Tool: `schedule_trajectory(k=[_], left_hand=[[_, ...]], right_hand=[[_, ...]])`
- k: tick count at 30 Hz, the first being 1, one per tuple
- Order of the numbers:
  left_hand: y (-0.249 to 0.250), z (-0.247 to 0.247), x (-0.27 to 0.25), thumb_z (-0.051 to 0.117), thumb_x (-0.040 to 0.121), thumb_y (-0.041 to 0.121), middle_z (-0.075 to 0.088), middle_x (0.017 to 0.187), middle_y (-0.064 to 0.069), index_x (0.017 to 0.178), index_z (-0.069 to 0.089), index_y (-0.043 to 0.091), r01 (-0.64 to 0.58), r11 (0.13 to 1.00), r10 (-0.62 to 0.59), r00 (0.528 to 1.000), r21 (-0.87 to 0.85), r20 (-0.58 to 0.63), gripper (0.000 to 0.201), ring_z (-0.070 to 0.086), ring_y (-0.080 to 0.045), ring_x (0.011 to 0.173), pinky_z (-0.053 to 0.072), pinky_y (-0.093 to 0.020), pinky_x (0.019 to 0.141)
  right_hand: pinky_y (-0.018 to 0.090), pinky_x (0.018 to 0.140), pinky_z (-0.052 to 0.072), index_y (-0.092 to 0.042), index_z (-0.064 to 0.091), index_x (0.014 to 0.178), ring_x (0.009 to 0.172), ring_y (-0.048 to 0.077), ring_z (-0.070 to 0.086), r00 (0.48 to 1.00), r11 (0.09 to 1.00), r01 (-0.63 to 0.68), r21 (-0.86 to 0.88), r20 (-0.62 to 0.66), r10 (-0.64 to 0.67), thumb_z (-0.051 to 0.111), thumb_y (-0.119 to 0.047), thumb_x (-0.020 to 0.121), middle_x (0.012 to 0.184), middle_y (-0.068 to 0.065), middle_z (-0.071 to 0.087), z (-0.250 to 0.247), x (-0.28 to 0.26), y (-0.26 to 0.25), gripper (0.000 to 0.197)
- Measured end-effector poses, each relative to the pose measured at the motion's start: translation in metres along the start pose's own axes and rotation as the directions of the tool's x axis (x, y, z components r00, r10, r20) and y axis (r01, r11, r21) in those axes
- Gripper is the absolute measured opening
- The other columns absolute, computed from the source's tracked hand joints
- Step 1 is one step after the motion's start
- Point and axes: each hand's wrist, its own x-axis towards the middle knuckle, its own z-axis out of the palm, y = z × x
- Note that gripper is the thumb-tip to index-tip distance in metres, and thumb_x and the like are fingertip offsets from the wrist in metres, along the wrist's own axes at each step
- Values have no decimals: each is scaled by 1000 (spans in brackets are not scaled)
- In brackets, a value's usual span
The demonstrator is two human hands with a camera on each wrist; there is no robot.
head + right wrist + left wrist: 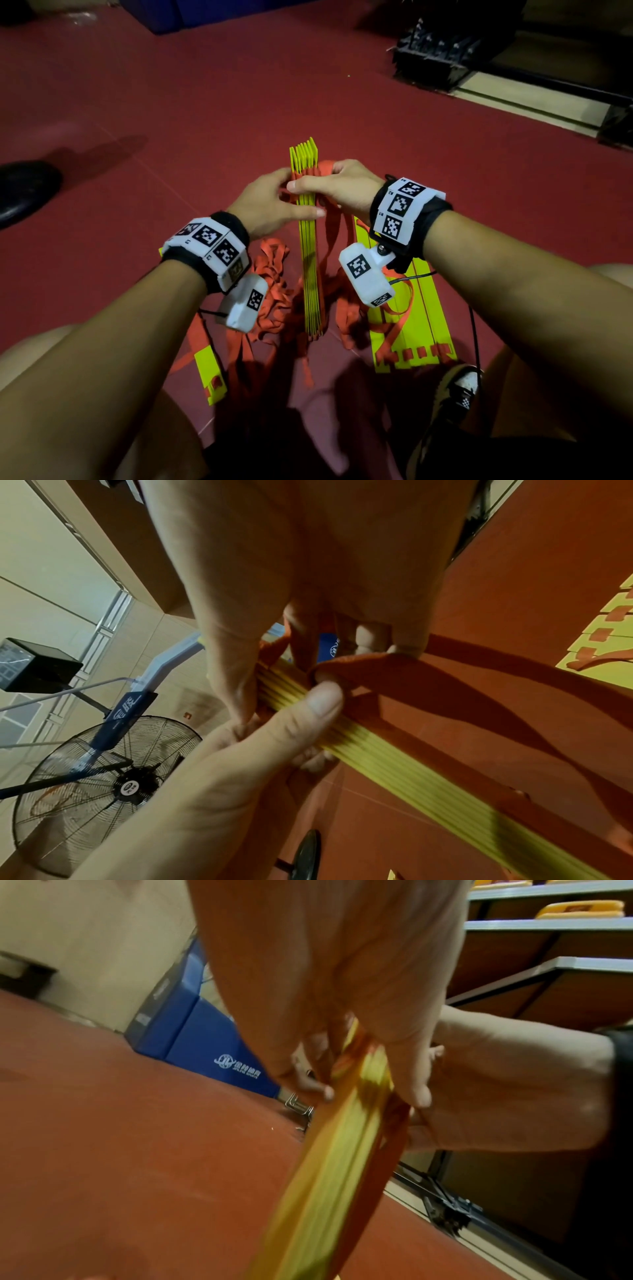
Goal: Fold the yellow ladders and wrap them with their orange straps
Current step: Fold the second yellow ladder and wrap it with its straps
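Observation:
A bundle of yellow ladder rungs stands on edge, stacked together, tilted up from the red floor between my knees. My left hand grips its upper part from the left, thumb laid across the rung edges. My right hand holds the bundle from the right, thumb across the top, while its fingers curl round a loop of orange strap. More orange strap hangs down beside the bundle. The rung tips poke out above both hands.
Another set of yellow rungs lies flat on the floor to the right, a loose rung at left, tangled orange straps between. A black shoe is far left, my shoe below. A black rack, blue mat and fan stand around.

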Motion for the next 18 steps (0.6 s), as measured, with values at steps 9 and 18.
schedule_trajectory(k=[9,18], left_hand=[[-6,-2,5,86,51,54,78,103,-1,111,68,19,-14,999,11,996,-38,-87,71,74,-22,100,56,-51,99],[-10,-2,13,80,57,49,79,100,5,101,78,28,41,999,-36,990,32,-140,49,75,-20,100,57,-48,97]], right_hand=[[40,59,29,-14,58,76,62,26,38,996,996,43,77,79,-49,91,-65,46,75,17,45,-7,-3,-4,67],[23,46,30,-10,64,67,40,9,51,999,995,40,90,-10,-40,67,-35,94,52,-3,61,-16,0,-3,37]])
